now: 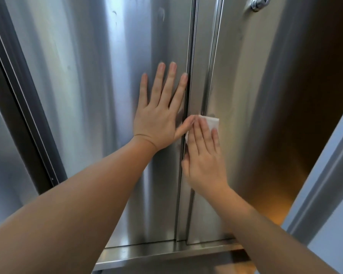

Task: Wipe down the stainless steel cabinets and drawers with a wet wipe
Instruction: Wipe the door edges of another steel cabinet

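Head view. We see two brushed stainless steel cabinet doors: the left door (pixel 87 95) and the right door (pixel 255 115), meeting at one vertical seam (pixel 190 86). Our left hand (pixel 158 117) lies flat on the left door, its four fingers straight and spread, holding nothing, thumb reaching to the seam. Our right hand (pixel 203 155) presses one folded white wet wipe (pixel 212 122) against the inner edge of the right door with straight fingers; the wipe shows beyond the fingertips. One round metal lock (pixel 257 3) sits near the top of the right door.
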Demonstrator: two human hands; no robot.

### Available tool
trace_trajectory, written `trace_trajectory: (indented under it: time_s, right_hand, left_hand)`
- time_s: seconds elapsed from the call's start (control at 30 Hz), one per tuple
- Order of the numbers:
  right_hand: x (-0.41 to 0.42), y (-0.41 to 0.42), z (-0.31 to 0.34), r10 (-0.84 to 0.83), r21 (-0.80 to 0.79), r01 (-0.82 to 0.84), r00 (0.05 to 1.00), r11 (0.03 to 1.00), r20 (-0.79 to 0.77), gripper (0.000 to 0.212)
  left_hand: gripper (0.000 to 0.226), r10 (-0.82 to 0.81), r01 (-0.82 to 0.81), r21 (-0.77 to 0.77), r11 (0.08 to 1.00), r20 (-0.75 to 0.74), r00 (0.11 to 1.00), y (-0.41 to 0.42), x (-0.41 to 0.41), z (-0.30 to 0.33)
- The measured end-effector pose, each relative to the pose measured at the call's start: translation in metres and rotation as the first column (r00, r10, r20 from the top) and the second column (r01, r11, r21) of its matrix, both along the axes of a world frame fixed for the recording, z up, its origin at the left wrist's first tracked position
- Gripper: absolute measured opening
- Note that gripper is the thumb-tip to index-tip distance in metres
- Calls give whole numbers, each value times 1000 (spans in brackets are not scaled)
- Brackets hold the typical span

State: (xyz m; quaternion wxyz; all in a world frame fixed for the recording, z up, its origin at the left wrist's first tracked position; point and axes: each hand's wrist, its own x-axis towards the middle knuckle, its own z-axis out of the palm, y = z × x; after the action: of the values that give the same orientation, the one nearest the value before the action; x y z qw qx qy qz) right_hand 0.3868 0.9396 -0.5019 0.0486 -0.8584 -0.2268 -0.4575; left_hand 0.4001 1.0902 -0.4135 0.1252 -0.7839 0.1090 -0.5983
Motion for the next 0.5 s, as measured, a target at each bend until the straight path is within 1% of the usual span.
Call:
trace_trajectory:
  time_s: [0.07, 0.13, 0.2, 0.27, 0.33, 0.43, 0.5]
  right_hand:
    - [-10, -1, -41, -36, -54, 32, 997, 998, -71, 73]
    - [-24, -3, -87, -84, -151, 61, 985, 987, -148, 70]
    - [-30, -6, -109, -108, -209, 67, 975, 976, -192, 67]
    - [-26, -4, -93, -103, -175, 73, 981, 982, -167, 66]
    - [-19, -1, -55, -86, -97, 77, 992, 992, -94, 66]
    - [-8, -1, -1, -38, -12, 37, 999, 999, -29, 65]
    - [-7, -2, 2, -23, -16, 22, 1000, 1000, -15, 64]
  left_hand:
    - [79, 10, -10, 12, 1000, -2, 1000, 0, 0, 1]
    - [79, 23, -23, 10, 1000, -3, 1000, 0, 1, 1]
    - [80, 26, -26, 8, 1000, -8, 1000, 1, 1, 1]
    - [80, 31, -31, 16, 999, -11, 999, 0, 0, 1]
    - [79, 30, -30, 16, 999, -11, 999, -1, 0, 1]
    - [79, 25, -25, 0, 1000, -16, 1000, -2, -1, 1]
    - [79, 28, -28, 0, 1000, -16, 999, -1, -2, 1]
